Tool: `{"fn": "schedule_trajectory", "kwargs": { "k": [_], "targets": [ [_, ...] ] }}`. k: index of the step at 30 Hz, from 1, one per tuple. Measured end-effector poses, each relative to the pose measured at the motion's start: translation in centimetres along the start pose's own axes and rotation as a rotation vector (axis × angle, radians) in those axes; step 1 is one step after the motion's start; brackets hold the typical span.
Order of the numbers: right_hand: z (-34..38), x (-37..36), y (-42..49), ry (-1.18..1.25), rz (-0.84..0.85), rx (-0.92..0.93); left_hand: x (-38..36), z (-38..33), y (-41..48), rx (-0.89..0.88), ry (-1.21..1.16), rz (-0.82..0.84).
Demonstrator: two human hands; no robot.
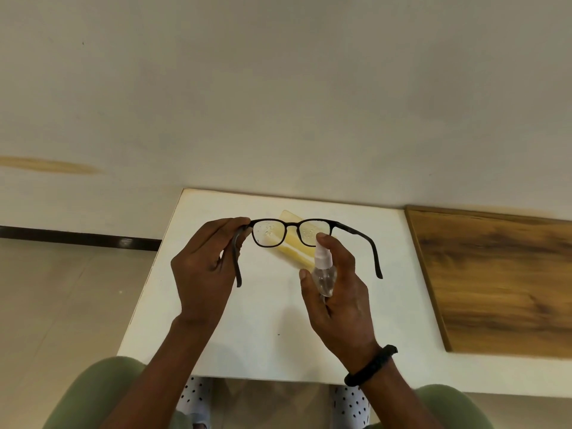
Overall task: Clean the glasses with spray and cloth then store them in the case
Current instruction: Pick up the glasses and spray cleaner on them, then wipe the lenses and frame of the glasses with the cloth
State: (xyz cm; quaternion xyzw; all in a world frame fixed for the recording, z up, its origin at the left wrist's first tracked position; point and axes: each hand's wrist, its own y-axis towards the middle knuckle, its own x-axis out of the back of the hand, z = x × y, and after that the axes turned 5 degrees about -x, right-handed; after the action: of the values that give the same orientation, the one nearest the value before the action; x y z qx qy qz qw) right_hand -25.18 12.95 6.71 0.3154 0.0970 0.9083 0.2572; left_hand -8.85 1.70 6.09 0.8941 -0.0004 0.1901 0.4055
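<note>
From the head view, the left hand [202, 270] is closed around the left corner of the glasses [292, 232], fingers curled over the hinge where the front meets the temple, so that this temple runs down across the palm and pokes out below it. The glasses are held up above the white table [263, 320], temples unfolded and pointing back toward the person, the front facing away; the other temple hangs free in the air at the right. Both lenses carry small droplets. The right hand [339, 305] is wrapped around a small clear spray bottle [323, 270], thumb along one side, the other fingers behind it, and the forefinger resting on top of the white nozzle, which sits just beside the right lens and overlaps its lower corner as seen from here. Whether the nozzle is pressed down cannot be told. A black band [371, 365] circles the right wrist. On the table, behind and below the glasses, lies a pale yellow thing [292, 250], partly seen through the lenses and partly hidden by the bottle; it cannot be told whether this is the cloth or the case. A brown wooden board [501, 283] lies to the right of the white table, touching its edge. The person's green-clad knees [102, 394] show at the bottom, with spotted footwear [195, 397] between them on the floor.
</note>
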Motion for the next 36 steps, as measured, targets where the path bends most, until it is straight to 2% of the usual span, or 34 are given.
{"fn": "schedule_trajectory", "kwargs": {
  "k": [6, 10, 14, 16, 19, 27, 36],
  "targets": [
    [-2.1, 2.2, 0.2, 0.011, 0.022, -0.023, -0.1, 0.1, 0.1, 0.014, 0.014, -0.027],
    [-4.5, 4.4, 1.9, 0.012, -0.141, -0.089, -0.1, 0.3, 0.1, 0.014, 0.007, -0.029],
    [-8.2, 5.7, 4.1, 0.031, -0.281, -0.310, -0.1, 0.2, 0.0, 0.010, 0.019, -0.024],
    [-10.0, 5.8, 4.7, 0.031, -0.278, -0.422, -0.2, 0.1, 0.0, 0.014, 0.021, -0.016],
    [-11.6, 5.4, 5.1, 0.003, -0.248, -0.486, -0.5, 0.0, -0.2, 0.012, 0.010, 0.008],
    [-13.2, 4.1, 5.0, -0.168, -0.211, -0.346, -1.0, 0.1, -0.8, -0.005, 0.019, 0.050],
    [-13.2, 4.1, 4.5, -0.186, -0.183, -0.353, -1.3, -0.1, -1.0, -0.015, 0.050, 0.063]
  ]
}}
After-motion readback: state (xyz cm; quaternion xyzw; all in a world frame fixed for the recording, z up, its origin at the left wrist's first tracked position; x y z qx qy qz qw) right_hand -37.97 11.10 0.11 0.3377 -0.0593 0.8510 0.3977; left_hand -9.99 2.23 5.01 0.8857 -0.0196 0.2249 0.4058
